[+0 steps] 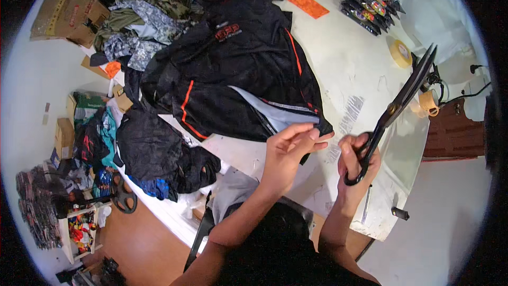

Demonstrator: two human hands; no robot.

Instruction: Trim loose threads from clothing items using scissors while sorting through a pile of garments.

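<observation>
A black jacket (pixel 238 59) with orange piping lies spread on the table before me. Its front gapes along a zipper (pixel 291 106), baring a pale grey lining (pixel 270 113). My left hand (pixel 287 153) is at the lower end of that zipper, thumb and fingertips drawn together by the hem. Whether they pinch fabric or a thread is too small to tell. In my right hand (pixel 357 163) is a large pair of black tailor's shears (pixel 391 113), gripped by the handles. The blades point up and away to the right, nearly together, apart from the jacket.
The white table (pixel 337 59) also bears packaged patches (pixel 371 6), a roll of tape (pixel 401 53), an orange strip (pixel 307 3) and a thin metal tool (pixel 366 204). A mug (pixel 428 102) stands near cables at right. Camouflage garments (pixel 154 20) and dark clothes (pixel 154 147) are heaped at left.
</observation>
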